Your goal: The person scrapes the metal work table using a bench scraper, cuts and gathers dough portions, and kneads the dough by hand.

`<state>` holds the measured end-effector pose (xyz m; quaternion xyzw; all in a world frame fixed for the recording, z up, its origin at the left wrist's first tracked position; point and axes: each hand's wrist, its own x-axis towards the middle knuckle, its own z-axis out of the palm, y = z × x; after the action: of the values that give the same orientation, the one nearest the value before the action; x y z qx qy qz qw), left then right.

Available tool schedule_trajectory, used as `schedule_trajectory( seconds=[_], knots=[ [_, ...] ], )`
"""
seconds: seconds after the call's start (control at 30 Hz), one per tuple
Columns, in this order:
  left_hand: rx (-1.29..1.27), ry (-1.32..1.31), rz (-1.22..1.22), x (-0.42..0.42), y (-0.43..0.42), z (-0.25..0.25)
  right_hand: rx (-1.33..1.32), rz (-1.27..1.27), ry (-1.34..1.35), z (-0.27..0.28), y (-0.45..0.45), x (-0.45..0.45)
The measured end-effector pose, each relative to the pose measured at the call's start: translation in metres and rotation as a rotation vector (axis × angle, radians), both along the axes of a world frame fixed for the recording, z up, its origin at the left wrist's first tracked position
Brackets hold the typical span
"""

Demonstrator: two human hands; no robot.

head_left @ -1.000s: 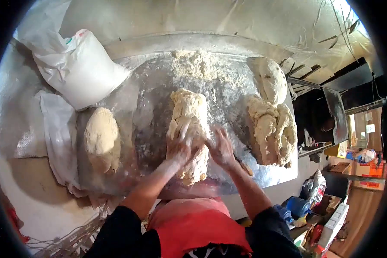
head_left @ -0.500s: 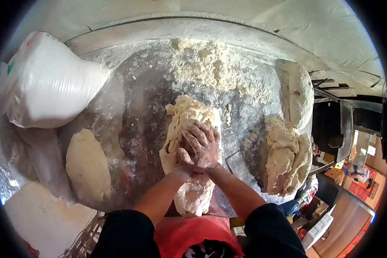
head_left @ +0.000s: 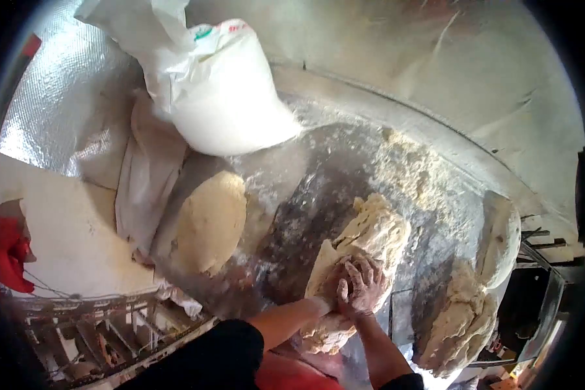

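- Right hand [head_left: 364, 286], fingers spread, presses bread-like dough [head_left: 369, 235] on a floured worktable [head_left: 299, 224].
- Left hand [head_left: 333, 287] meets it, mostly hidden; its grip cannot be told.
- White sack [head_left: 231, 104] bears green and red print, illegible.

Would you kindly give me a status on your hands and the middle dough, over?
Right hand overlapping left hand. Middle dough under both, elongated and lumpy, on floury table. Nothing visibly in the way.

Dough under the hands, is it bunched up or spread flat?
Bunched up: the dough makes a thick, lumpy mound beneath the right hand.
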<state>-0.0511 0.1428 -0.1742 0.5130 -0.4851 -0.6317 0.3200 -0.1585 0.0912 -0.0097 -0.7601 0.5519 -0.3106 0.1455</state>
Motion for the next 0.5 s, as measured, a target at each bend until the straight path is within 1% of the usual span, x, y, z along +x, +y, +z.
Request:
schedule_trajectory(
  seconds=[0.03,0.07,0.1,0.13,0.17,0.2,0.23,0.27,0.3,0.33,0.37,0.4,0.43,0.5],
  knots=[
    [-0.077,-0.076,0.013,-0.003,-0.009,-0.007,-0.021,0.019,0.015,0.003,-0.007,0.000],
    [-0.100,-0.071,0.021,-0.002,-0.023,0.016,-0.045,0.026,0.021,0.004,-0.010,0.000],
    [-0.040,-0.420,-0.099,0.003,-0.036,0.057,-0.018,0.012,0.053,0.004,-0.009,0.000],
    [-0.027,-0.477,-0.117,0.006,-0.039,0.078,0.017,-0.008,0.085,0.004,-0.004,0.001],
    [-0.030,-0.441,-0.122,0.006,-0.036,0.089,0.018,-0.030,0.083,0.004,-0.002,0.003],
    [-0.017,-0.385,-0.155,0.004,-0.029,0.097,0.026,-0.001,-0.056,0.003,0.000,0.001],
    [0.022,-0.390,-0.239,0.005,-0.017,0.105,0.120,0.046,-0.168,0.013,0.004,-0.001],
    [0.075,-0.613,-0.506,0.005,-0.003,0.120,0.226,0.081,-0.285,0.022,0.017,-0.002],
    [0.084,-0.807,-0.812,0.005,0.012,0.136,0.249,0.122,-0.229,0.027,0.038,0.002],
    [-0.087,-0.985,-0.796,0.007,0.029,0.154,0.275,0.162,-0.173,0.030,0.056,0.006],
    [-0.286,-1.155,-0.756,0.010,0.034,0.164,0.226,0.158,-0.112,0.026,0.067,0.004],
    [-0.493,-1.307,-0.695,0.010,0.040,0.163,0.170,0.153,-0.160,0.005,0.065,0.001],
    [-0.438,-0.974,-0.324,0.010,0.052,0.114,0.131,0.154,-0.120,-0.005,0.064,-0.004],
    [-0.375,-0.629,0.023,0.012,0.046,0.100,0.044,0.168,-0.096,-0.007,0.054,-0.003]
  ],
)
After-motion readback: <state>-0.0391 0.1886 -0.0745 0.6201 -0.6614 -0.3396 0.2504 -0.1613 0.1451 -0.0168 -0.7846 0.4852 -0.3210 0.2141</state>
